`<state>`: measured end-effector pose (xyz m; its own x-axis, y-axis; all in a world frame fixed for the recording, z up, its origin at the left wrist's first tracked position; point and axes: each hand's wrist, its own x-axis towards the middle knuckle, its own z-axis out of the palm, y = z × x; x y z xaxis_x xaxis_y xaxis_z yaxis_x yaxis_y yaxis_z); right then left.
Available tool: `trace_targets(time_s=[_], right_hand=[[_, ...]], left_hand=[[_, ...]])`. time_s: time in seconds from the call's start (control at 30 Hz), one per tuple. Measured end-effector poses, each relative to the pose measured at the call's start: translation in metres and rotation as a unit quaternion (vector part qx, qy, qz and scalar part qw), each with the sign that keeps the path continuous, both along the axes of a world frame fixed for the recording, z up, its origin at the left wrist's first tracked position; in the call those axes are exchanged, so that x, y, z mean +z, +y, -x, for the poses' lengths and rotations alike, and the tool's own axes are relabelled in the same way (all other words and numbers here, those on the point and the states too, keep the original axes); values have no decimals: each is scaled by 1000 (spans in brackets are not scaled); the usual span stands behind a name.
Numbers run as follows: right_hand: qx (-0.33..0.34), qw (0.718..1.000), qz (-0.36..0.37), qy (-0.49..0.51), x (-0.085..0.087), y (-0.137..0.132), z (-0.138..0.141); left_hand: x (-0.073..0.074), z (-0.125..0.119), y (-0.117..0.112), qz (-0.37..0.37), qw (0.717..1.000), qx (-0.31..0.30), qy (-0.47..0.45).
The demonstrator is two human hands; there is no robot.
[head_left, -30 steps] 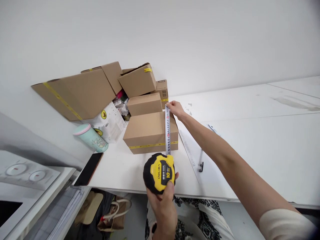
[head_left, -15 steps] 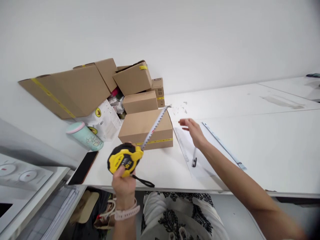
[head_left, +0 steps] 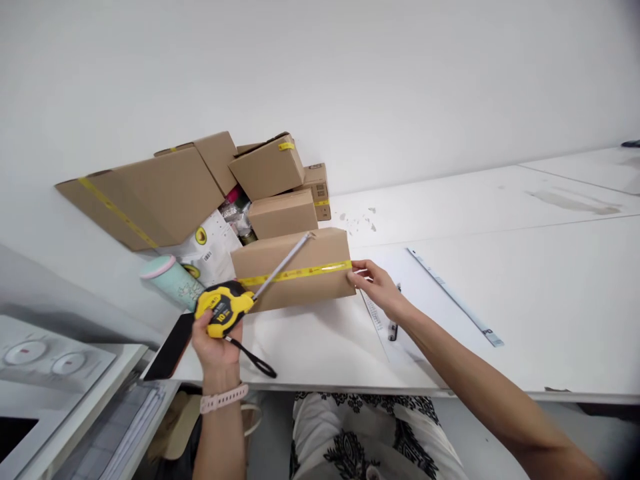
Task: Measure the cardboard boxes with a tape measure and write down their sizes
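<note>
Teal cup [head_left: 170,280] lying at the left of white table [head_left: 500,220], left hand [head_left: 216,343] closed round yellow tape measure [head_left: 223,310], blade [head_left: 283,263] drawn out slantwise across taped cardboard box [head_left: 300,277] on the table, right hand [head_left: 380,288] fingers gripping the box's right end, pen [head_left: 394,328] and ruler [head_left: 455,297] just right of it.

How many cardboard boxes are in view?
6: front box at the right hand; middle box behind it; tilted box above; small box at back; flat box and rear box left. More may be hidden.
</note>
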<state>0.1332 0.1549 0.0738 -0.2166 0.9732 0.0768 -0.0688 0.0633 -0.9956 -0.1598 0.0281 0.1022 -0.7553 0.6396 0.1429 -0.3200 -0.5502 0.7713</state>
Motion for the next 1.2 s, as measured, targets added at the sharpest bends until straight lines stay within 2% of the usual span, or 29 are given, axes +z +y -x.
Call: trace_targets(time_s=[0.1, 0.2, 0.33, 0.4, 0.47, 0.6, 0.73, 0.8, 1.0, 1.1, 1.2], right_hand=[[2, 999, -41, 25, 21, -3, -6], [4, 998, -24, 52, 35, -4, -3], [-2, 999, 5, 51, 43, 3, 10], [2, 1000, -9, 22, 44, 9, 17], [-3, 998, -55, -19, 46, 19, 22], [-32, 979, -189, -69, 47, 49, 33], [-4, 961, -260, -96, 47, 82, 51], [22, 960, -259, -103, 46, 94, 58], [57, 970, -212, -100, 39, 104, 61], [60, 976, -180, -103, 39, 104, 58], [60, 976, -177, -115, 41, 105, 57]], left_hand=[[34, -10, -7, -36, 998, 9, 49], [50, -18, -5, -30, 997, 34, 62], [47, -30, 6, 7, 990, 137, 21], [46, -40, 7, 8, 978, 200, 56], [47, -55, 4, 5, 963, 234, 129], [52, -89, -11, 22, 937, 217, 274], [46, -118, -15, 59, 931, 172, 318], [43, -130, -10, 63, 931, 162, 320], [38, -149, 16, 79, 935, 221, 268], [34, -158, 26, 76, 947, 212, 227], [29, -173, 25, 73, 961, 192, 184]])
